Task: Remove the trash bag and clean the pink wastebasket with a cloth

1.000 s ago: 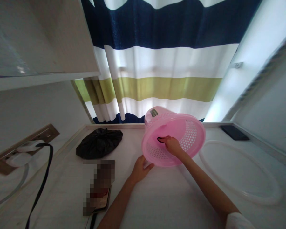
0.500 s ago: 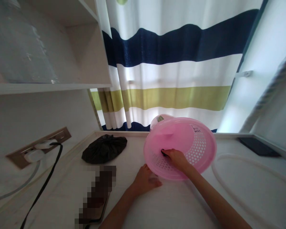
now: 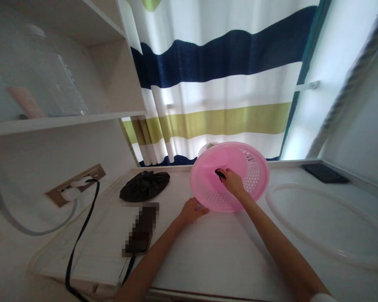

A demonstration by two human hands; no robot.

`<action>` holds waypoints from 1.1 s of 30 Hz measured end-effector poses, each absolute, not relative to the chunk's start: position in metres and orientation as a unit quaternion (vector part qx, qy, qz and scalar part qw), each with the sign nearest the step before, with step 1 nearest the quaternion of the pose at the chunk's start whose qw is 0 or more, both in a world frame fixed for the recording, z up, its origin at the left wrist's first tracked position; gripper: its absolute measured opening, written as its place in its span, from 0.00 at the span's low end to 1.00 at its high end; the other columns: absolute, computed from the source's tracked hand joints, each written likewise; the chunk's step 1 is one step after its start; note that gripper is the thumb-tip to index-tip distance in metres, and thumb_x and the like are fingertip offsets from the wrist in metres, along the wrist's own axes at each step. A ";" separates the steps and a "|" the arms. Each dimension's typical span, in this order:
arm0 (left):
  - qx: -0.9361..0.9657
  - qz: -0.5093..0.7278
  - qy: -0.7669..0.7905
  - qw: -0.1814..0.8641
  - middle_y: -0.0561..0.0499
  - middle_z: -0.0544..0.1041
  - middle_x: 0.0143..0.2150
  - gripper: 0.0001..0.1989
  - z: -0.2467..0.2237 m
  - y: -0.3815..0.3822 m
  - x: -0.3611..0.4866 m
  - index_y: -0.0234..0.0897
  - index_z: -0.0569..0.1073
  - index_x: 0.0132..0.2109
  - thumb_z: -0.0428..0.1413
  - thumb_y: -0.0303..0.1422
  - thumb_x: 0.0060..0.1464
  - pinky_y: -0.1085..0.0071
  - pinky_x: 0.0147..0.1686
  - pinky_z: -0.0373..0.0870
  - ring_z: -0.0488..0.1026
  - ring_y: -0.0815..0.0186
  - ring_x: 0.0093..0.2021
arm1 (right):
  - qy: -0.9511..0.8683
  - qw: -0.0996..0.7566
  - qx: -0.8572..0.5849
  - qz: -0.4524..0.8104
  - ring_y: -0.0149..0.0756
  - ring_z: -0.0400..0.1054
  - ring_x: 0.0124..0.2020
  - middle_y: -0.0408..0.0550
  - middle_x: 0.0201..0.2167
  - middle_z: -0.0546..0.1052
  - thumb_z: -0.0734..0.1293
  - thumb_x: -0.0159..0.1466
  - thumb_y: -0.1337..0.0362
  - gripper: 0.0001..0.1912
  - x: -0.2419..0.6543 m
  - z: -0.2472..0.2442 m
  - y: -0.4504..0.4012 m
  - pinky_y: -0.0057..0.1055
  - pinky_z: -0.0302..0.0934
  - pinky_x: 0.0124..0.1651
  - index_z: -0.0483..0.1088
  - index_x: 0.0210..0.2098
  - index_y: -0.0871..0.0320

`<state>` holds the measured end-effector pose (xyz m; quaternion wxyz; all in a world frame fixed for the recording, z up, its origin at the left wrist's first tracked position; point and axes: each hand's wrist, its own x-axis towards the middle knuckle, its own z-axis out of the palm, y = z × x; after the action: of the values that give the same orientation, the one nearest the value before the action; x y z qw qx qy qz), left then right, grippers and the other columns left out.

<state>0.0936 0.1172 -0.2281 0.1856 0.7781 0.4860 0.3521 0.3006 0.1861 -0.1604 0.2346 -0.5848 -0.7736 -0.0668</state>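
Observation:
A round pink plastic colander [image 3: 229, 157], with perforated patches in its wall, leans tilted with its open side toward me. My right hand [image 3: 232, 181] reaches inside it, fingers closed on a small black object [image 3: 220, 173] whose exact kind I cannot make out. At the colander's lower left rim lies my left hand [image 3: 190, 212], thumb spread from the fingers, close against the rim. Whether it grips the rim underneath is hidden. Behind the colander, part of a whitish item [image 3: 206, 147] peeks out.
On the white tabletop [image 3: 208, 251] lie a black plastic bag [image 3: 145, 186], a dark phone-like object [image 3: 141, 235] with a cable, a pale ring-shaped tube [image 3: 305, 186] and a flat black item [image 3: 325, 173]. Plugs sit in a wall socket [image 3: 75, 184]. A shelf [image 3: 66, 121] overhangs left; striped curtain [image 3: 220, 121] behind.
The view has shifted, showing more of the table's front edge. My right hand stays closed on the black object inside the colander; my left hand remains beside the rim.

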 end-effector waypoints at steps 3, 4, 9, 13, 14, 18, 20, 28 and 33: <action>0.757 0.365 0.499 0.212 0.48 0.74 0.39 0.21 -0.223 0.118 0.103 0.40 0.71 0.40 0.58 0.43 0.37 0.61 0.40 0.66 0.69 0.57 0.42 | -0.770 0.241 -0.590 -0.033 0.33 0.64 0.36 0.49 0.37 0.69 0.53 0.60 0.51 0.19 0.290 -0.160 0.186 0.26 0.55 0.34 0.65 0.44 0.52; 0.755 0.364 0.502 0.213 0.48 0.75 0.38 0.20 -0.222 0.118 0.106 0.40 0.71 0.40 0.58 0.43 0.36 0.62 0.39 0.66 0.70 0.57 0.41 | -0.765 0.232 -0.601 -0.026 0.34 0.64 0.36 0.49 0.36 0.70 0.53 0.59 0.49 0.21 0.284 -0.164 0.186 0.27 0.55 0.34 0.67 0.41 0.54; 0.762 0.344 0.509 0.204 0.47 0.75 0.35 0.19 -0.223 0.117 0.117 0.38 0.72 0.38 0.58 0.42 0.38 0.60 0.40 0.66 0.70 0.55 0.41 | -0.766 0.208 -0.608 -0.011 0.35 0.64 0.37 0.51 0.36 0.70 0.51 0.59 0.48 0.24 0.266 -0.194 0.189 0.27 0.55 0.34 0.68 0.35 0.59; 0.767 0.369 0.486 0.197 0.47 0.74 0.40 0.20 -0.225 0.114 0.117 0.37 0.70 0.42 0.56 0.42 0.42 0.60 0.44 0.65 0.69 0.57 0.44 | -0.778 0.208 -0.593 0.009 0.34 0.64 0.38 0.50 0.37 0.71 0.53 0.60 0.55 0.17 0.274 -0.203 0.194 0.26 0.55 0.35 0.66 0.40 0.57; 0.766 0.381 0.479 0.195 0.47 0.73 0.42 0.21 -0.224 0.114 0.117 0.37 0.69 0.43 0.56 0.41 0.42 0.61 0.45 0.64 0.68 0.58 0.45 | -0.780 0.202 -0.592 0.015 0.35 0.64 0.38 0.50 0.37 0.71 0.54 0.60 0.55 0.17 0.276 -0.204 0.195 0.27 0.55 0.35 0.66 0.40 0.57; 0.759 0.400 0.473 0.201 0.45 0.71 0.46 0.22 -0.222 0.113 0.115 0.35 0.68 0.45 0.56 0.40 0.42 0.61 0.47 0.63 0.67 0.59 0.47 | -0.785 0.197 -0.586 0.028 0.37 0.65 0.38 0.51 0.36 0.72 0.53 0.60 0.53 0.19 0.280 -0.209 0.197 0.28 0.55 0.36 0.67 0.37 0.58; 0.755 0.399 0.476 0.212 0.45 0.71 0.46 0.22 -0.222 0.114 0.115 0.35 0.68 0.45 0.56 0.40 0.43 0.60 0.47 0.63 0.67 0.59 0.47 | -0.790 0.199 -0.579 0.030 0.37 0.65 0.37 0.52 0.37 0.72 0.54 0.59 0.52 0.20 0.280 -0.211 0.199 0.29 0.55 0.36 0.67 0.38 0.59; 0.739 0.406 0.483 0.237 0.46 0.70 0.46 0.24 -0.234 0.115 0.113 0.36 0.66 0.48 0.56 0.41 0.43 0.62 0.48 0.62 0.66 0.60 0.48 | -0.841 0.161 -0.510 0.082 0.35 0.65 0.39 0.46 0.38 0.73 0.59 0.56 0.62 0.14 0.289 -0.201 0.203 0.28 0.55 0.41 0.70 0.40 0.53; 0.733 0.424 0.477 0.236 0.46 0.70 0.47 0.23 -0.236 0.116 0.112 0.36 0.66 0.48 0.56 0.39 0.43 0.61 0.49 0.60 0.64 0.59 0.49 | -0.846 0.181 -0.492 0.091 0.34 0.65 0.40 0.42 0.39 0.73 0.60 0.55 0.62 0.14 0.288 -0.191 0.196 0.27 0.56 0.42 0.70 0.40 0.51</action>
<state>0.1120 0.1159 -0.2365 0.2361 0.7328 0.4774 0.4235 0.2882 0.1963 -0.1914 0.1812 -0.4925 -0.8464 0.0908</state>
